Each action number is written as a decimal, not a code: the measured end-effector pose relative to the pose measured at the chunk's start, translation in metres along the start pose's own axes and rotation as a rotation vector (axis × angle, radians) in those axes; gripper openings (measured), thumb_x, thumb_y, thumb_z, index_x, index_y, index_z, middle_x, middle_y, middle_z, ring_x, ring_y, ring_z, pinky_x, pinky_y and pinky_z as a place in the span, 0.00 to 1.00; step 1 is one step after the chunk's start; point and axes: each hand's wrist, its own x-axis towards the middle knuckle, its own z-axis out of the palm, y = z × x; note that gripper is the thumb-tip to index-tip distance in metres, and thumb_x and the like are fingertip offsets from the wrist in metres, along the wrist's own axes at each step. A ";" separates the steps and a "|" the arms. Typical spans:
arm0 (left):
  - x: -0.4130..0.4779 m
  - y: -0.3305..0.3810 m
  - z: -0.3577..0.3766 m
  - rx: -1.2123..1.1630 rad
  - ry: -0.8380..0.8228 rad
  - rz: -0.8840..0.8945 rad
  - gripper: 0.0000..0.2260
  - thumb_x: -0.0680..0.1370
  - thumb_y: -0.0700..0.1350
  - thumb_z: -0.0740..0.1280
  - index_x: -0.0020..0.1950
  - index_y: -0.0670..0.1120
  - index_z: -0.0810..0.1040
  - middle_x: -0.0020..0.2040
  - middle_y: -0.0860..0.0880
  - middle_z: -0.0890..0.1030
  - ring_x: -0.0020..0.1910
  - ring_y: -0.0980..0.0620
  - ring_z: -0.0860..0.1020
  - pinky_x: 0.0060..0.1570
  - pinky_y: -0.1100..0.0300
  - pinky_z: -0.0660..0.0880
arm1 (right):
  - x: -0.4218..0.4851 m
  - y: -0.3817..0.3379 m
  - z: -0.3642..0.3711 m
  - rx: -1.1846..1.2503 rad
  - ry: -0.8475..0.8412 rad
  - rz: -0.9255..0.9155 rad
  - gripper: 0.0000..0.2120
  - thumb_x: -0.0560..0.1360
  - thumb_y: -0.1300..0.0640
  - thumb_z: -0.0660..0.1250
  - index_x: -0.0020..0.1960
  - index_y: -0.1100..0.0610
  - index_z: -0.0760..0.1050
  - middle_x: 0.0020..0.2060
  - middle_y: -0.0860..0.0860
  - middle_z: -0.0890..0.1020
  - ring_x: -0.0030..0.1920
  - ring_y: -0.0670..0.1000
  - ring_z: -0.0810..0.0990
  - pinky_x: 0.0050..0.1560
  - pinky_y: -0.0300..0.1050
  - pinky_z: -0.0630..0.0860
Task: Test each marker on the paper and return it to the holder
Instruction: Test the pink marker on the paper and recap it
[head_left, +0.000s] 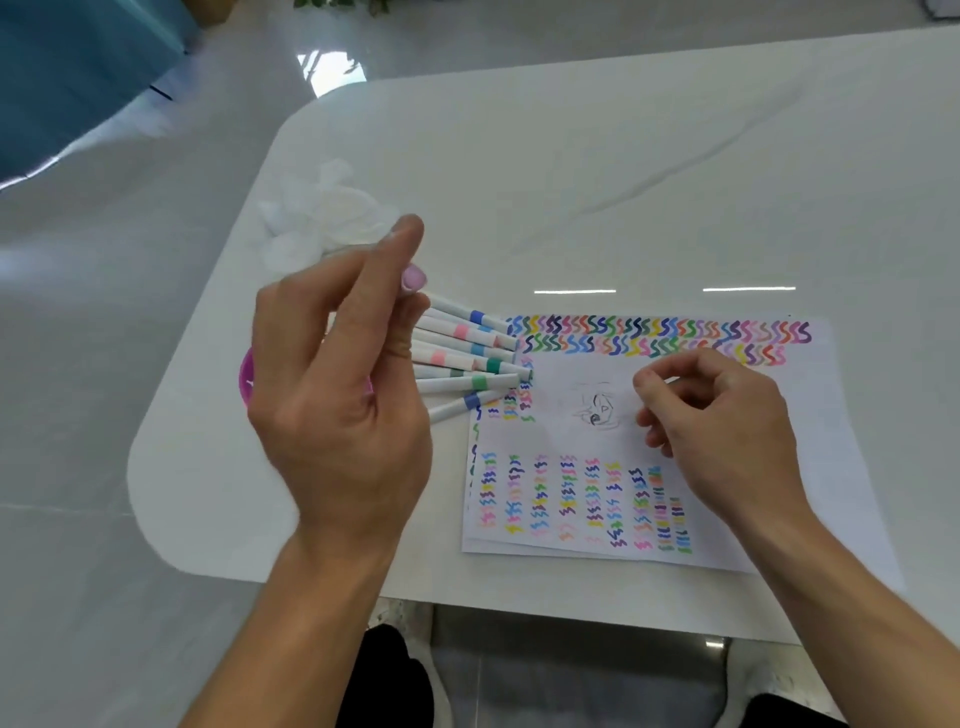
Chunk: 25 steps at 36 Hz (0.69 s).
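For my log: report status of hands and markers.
Left hand grips a marker. Right hand curled over paper, grip unclear. Other markers fanned at its edge.

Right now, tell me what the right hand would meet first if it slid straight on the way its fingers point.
The right hand points left across the paper; it would cross the pencil sketch, then likely meet the fanned markers first. Its height is unclear.

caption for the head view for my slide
Left hand pinches a marker above fanned markers; right hand over the scribble-covered paper.
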 end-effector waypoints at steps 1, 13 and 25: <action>-0.001 -0.001 -0.001 0.013 -0.014 0.005 0.11 0.82 0.34 0.66 0.64 0.38 0.79 0.54 0.54 0.75 0.52 0.49 0.78 0.54 0.57 0.75 | 0.000 0.000 0.000 -0.001 -0.002 0.001 0.05 0.79 0.54 0.72 0.44 0.49 0.80 0.31 0.43 0.85 0.28 0.43 0.82 0.37 0.45 0.79; -0.004 -0.011 -0.010 0.135 -0.090 -0.075 0.15 0.83 0.34 0.64 0.68 0.42 0.78 0.52 0.50 0.78 0.51 0.46 0.78 0.54 0.63 0.71 | 0.001 0.000 0.006 0.012 -0.019 0.005 0.04 0.79 0.53 0.72 0.45 0.49 0.81 0.32 0.44 0.86 0.29 0.45 0.83 0.39 0.48 0.81; -0.007 -0.023 -0.017 0.217 -0.201 -0.292 0.15 0.82 0.37 0.64 0.68 0.46 0.79 0.57 0.47 0.79 0.53 0.53 0.77 0.53 0.73 0.69 | -0.001 -0.002 0.007 0.001 -0.036 0.015 0.04 0.79 0.53 0.72 0.45 0.49 0.80 0.32 0.44 0.86 0.29 0.44 0.83 0.40 0.52 0.83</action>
